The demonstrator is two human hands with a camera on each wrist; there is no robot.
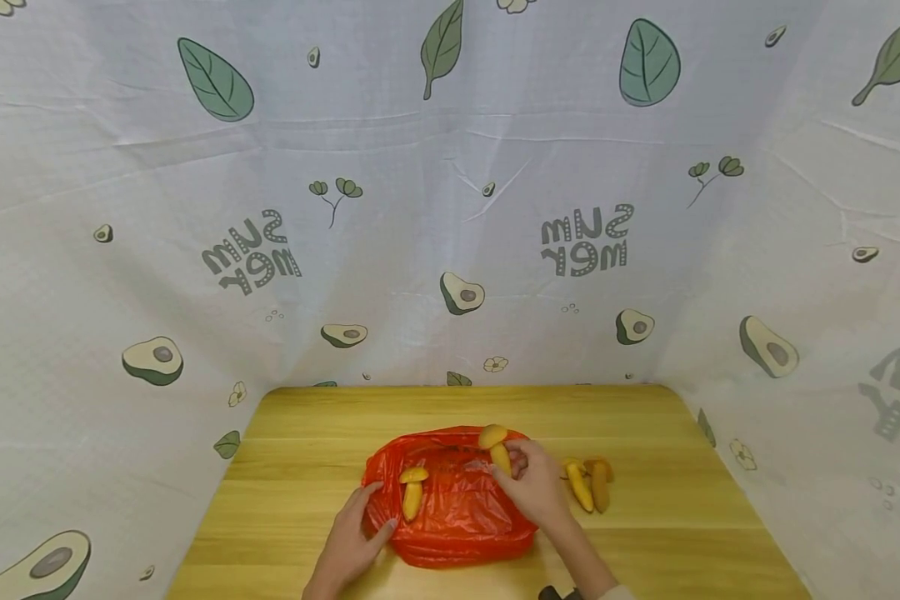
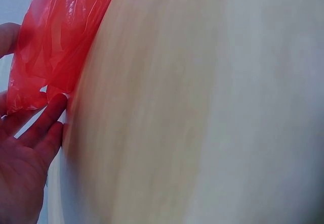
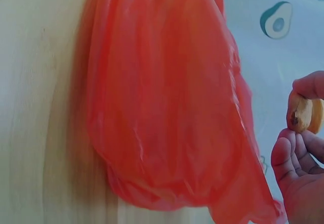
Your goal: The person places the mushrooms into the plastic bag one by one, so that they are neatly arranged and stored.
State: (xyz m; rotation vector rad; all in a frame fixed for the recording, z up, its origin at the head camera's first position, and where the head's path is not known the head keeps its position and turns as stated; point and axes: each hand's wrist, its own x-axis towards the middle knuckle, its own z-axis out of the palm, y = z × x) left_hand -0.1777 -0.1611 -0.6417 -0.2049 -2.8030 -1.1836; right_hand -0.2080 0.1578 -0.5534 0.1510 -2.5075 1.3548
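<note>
A red plastic bag [image 1: 465, 508] lies spread on the wooden table. My left hand [image 1: 348, 537] holds its left edge, thumb and fingers spaced apart around the film; the left wrist view shows the fingers [image 2: 45, 118] at the bag's lower corner. One yellow-brown mushroom [image 1: 413, 493] rests on the left part of the bag, cap toward the back. Over the bag's right side, my right hand [image 1: 534, 487] pinches a second mushroom [image 1: 497, 448] by its stem, cap up. In the right wrist view, the stem end [image 3: 301, 114] shows between thumb and fingertips.
Two more mushrooms [image 1: 591, 485] lie side by side on the table [image 1: 682, 533], right of the bag. A pale curtain [image 1: 450, 233] printed with avocados and leaves surrounds the table at the back and sides. A small dark object [image 1: 555, 593] shows at the bottom edge by the right forearm.
</note>
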